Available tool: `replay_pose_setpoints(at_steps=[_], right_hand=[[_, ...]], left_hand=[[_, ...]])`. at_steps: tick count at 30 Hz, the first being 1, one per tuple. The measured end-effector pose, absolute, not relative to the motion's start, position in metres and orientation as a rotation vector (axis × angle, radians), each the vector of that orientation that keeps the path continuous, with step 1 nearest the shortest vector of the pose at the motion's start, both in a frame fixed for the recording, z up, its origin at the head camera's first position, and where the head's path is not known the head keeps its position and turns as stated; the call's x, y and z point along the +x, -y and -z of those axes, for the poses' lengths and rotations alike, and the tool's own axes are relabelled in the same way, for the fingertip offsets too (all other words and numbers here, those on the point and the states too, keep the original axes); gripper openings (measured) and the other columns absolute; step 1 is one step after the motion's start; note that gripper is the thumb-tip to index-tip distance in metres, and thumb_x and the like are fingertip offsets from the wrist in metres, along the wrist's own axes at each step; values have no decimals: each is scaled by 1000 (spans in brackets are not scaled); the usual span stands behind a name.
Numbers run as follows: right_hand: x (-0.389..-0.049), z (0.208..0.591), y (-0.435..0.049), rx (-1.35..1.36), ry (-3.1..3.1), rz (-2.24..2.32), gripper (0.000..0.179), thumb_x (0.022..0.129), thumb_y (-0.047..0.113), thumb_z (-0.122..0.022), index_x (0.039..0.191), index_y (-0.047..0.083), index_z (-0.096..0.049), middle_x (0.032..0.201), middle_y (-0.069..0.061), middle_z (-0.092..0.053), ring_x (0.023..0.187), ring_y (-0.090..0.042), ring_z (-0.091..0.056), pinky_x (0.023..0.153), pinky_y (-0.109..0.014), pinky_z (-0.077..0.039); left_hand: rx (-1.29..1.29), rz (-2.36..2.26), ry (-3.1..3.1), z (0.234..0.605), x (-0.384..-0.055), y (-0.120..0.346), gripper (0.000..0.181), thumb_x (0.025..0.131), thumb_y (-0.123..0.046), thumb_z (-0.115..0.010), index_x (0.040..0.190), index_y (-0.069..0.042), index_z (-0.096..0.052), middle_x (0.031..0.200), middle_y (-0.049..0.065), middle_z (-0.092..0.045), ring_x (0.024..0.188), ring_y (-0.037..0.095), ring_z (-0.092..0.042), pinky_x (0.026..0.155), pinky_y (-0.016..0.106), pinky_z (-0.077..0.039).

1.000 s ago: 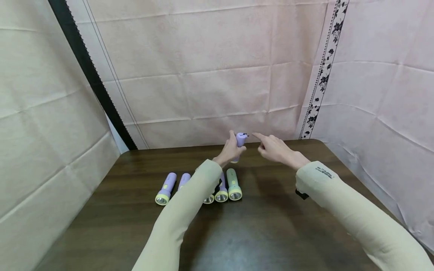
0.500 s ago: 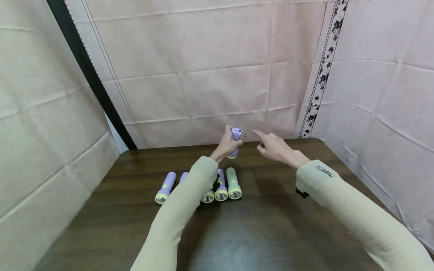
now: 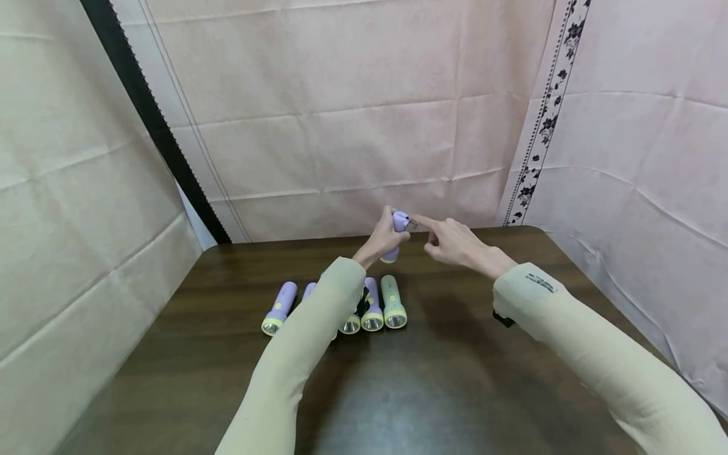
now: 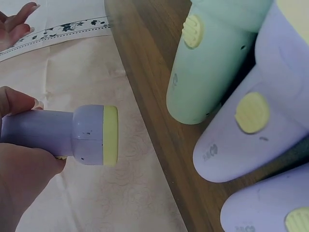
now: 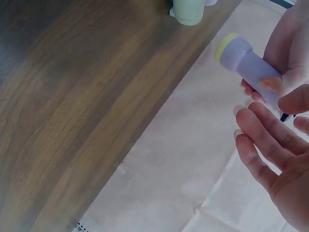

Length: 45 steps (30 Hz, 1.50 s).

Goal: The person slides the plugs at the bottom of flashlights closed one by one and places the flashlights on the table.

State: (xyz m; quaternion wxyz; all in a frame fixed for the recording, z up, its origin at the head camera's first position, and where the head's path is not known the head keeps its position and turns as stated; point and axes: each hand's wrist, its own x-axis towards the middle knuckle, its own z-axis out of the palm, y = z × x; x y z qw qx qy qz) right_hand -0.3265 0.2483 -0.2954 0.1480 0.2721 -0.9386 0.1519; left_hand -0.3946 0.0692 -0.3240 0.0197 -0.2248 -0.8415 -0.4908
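Observation:
My left hand [image 3: 382,241] grips a purple flashlight [image 4: 88,135] above the far part of the table, its yellow-rimmed head pointing down toward me. Two thin metal plug prongs stick out sideways from its tail end in the head view. My right hand [image 3: 457,244] is just right of it, index finger extended to the prongs; whether it touches them is hard to tell. The right wrist view shows the other fingers [image 5: 263,140] loosely extended below the flashlight. On the table a green flashlight [image 3: 392,300] lies beside several purple flashlights [image 3: 281,306], some partly hidden by my left forearm.
The brown wooden table [image 3: 443,392] has rounded far corners. A pale cloth [image 3: 352,114] hangs behind it and along both sides, with a black strip at left and a floral border at right.
My right index finger has moved left to the prongs. The left hand has shifted slightly left and turned the flashlight, so its prongs now point toward the right hand.

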Motion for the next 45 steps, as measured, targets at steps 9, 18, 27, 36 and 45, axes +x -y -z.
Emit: replay_pose_setpoints(at_steps=[9,18,27,36,45], right_hand=[[-327,295,-243,795,2766,-401,72,80,7,-57,148,18,-39,57,5,-48,48,-8,-36,46,-25,-31],[-327,295,-238,814,2760,-396,72,80,7,-56,148,17,-38,49,10,-29,45,-5,-20,44,-23,-19],[-329,296,-236,805,2790,-455,72,80,8,-56,149,18,-37,51,9,-30,45,-6,-21,44,-23,-20],[-334,292,-241,701,2607,-460,62,82,13,-54,144,16,-46,49,6,-38,43,-8,-29,44,-27,-29],[-330,288,-244,608,2492,-450,51,85,15,-55,136,11,-53,54,0,-53,44,-12,-39,46,-32,-39]], left_hand=[[-722,1556,2606,327,-395,-67,44,83,1,-61,117,-2,-35,110,15,-53,95,22,-53,84,31,-44],[-747,1522,2600,330,-393,-70,42,80,4,-60,115,1,-37,106,13,-51,93,20,-51,81,27,-43],[-788,1460,2632,330,-393,-71,42,81,5,-59,115,2,-36,106,15,-50,92,21,-51,78,26,-43],[-804,942,2799,309,-380,-73,57,84,-20,-75,123,-11,-35,114,15,-64,95,30,-64,81,39,-50],[-553,524,3004,332,-365,-100,55,78,-51,-74,113,-17,-50,97,5,-65,87,26,-66,69,35,-52]])
